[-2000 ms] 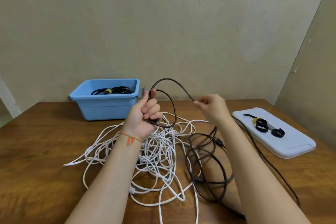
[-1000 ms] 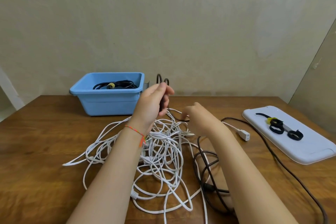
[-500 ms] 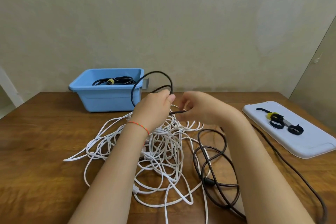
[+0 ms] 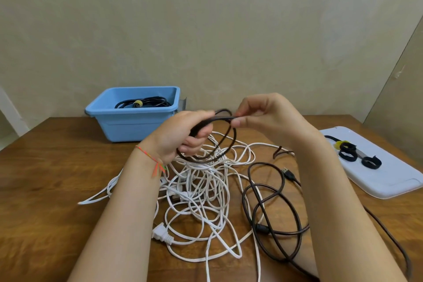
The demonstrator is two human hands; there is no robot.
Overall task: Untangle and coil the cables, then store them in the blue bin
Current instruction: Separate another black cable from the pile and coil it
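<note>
Left hand [image 4: 180, 137] curled around loops of thin dark brown cable [image 4: 229, 142], right hand [image 4: 265, 117] pinching its top strand, above tangled white cords [image 4: 201, 190] (blue plastic bin [image 4: 137, 121] behind, on wooden table [image 4: 45, 190])

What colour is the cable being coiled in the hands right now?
Dark brown, nearly black; the cable shows best in the head view.
</note>
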